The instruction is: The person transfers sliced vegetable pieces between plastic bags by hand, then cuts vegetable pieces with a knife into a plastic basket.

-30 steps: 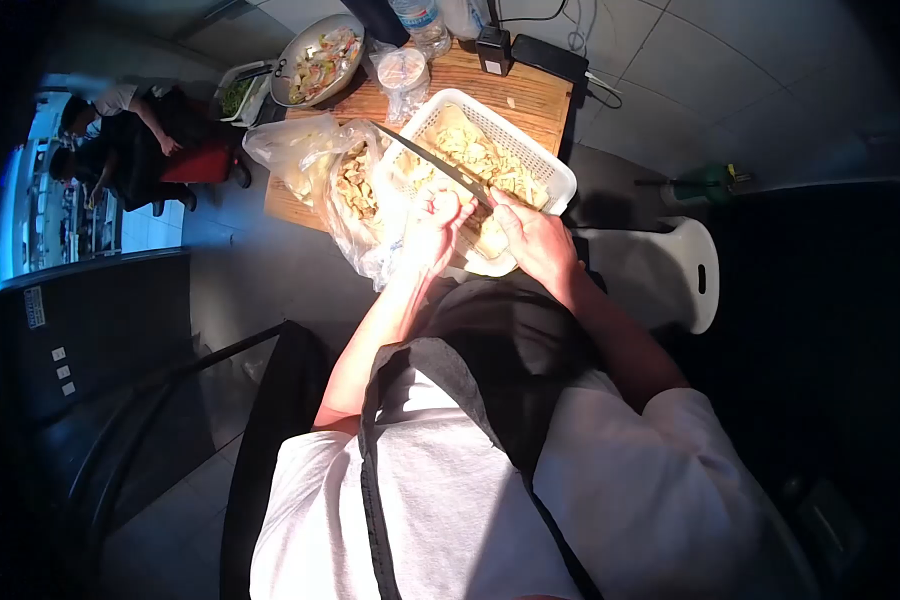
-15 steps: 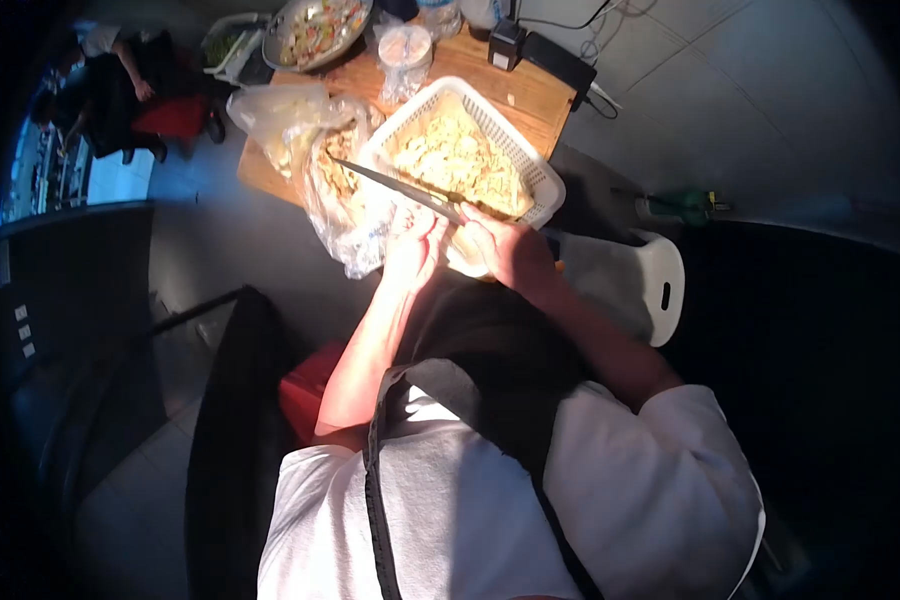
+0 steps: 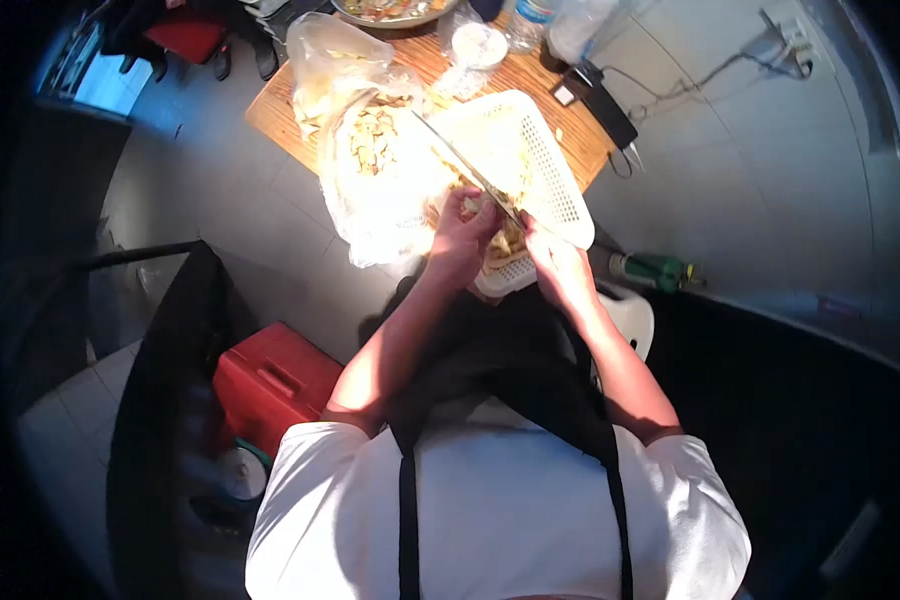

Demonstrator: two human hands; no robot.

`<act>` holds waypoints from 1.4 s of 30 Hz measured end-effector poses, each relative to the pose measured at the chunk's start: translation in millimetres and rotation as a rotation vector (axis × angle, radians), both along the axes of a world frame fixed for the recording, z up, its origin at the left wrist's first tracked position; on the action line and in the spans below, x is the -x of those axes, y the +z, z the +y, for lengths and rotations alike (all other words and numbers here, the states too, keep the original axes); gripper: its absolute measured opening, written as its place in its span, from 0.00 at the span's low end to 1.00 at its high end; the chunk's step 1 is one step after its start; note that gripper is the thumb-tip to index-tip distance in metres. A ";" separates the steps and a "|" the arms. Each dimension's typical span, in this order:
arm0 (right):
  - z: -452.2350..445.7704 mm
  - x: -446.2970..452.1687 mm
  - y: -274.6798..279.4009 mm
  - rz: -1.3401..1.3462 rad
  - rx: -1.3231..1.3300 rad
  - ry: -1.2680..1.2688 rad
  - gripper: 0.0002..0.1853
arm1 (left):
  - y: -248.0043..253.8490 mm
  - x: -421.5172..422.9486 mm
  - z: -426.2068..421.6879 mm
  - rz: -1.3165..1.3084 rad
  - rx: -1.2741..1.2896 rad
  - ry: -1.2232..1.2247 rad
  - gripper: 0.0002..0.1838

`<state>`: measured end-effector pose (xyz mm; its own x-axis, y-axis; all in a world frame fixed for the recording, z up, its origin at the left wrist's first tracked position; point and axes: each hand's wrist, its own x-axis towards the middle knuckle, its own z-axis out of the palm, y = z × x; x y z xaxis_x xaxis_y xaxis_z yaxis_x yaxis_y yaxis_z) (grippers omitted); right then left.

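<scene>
A long-bladed knife (image 3: 460, 160) slants up and to the left over the white perforated basket (image 3: 562, 185). My right hand (image 3: 562, 268) is closed around its handle at the basket's near right side. Close by the blade, my left hand (image 3: 460, 240) has its fingers curled around a small pale piece of food (image 3: 470, 207), whose kind I cannot make out. Pale cut pieces (image 3: 505, 243) lie in the basket, partly washed out by glare. To the left, an open clear plastic bag (image 3: 355, 205) contains more pale, brown-edged pieces (image 3: 374, 138).
The wooden table (image 3: 278, 115) also bears a wrapped white tub (image 3: 478, 45), a water bottle (image 3: 530, 22), a metal bowl (image 3: 395, 15) and a black power adapter (image 3: 608, 112). A red case (image 3: 275, 385) stands at lower left; a green bottle (image 3: 655, 270) lies at right. Another person's legs (image 3: 245, 35) show at upper left.
The camera view has shifted, so table and basket sit differently in frame. The knife now points more steeply upward, and both hands are over the basket's near part, still close together.
</scene>
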<state>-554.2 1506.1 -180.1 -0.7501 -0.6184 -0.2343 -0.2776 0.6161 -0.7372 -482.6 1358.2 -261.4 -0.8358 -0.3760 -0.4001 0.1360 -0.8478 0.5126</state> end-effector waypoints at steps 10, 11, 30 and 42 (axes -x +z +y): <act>-8.7 110.8 16.0 -0.321 -0.077 0.363 0.22 | -4.1 43.2 26.7 -0.104 0.022 0.191 0.17; -10.7 126.9 15.4 -0.373 -0.116 0.435 0.23 | -23.4 49.9 33.9 -0.083 0.038 0.247 0.19; -9.2 198.1 -49.0 -0.528 0.090 0.798 0.33 | -2.9 69.1 47.2 -0.073 0.489 0.399 0.14; 12.6 171.6 -70.5 0.139 0.459 0.898 0.29 | -36.3 74.6 86.4 0.240 0.001 0.706 0.09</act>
<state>-725.8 1518.7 -250.6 0.0331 -0.9746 0.2216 -0.5994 -0.1967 -0.7759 -557.2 1444.6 -297.7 -0.4596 -0.8562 -0.2359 0.7565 -0.5166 0.4010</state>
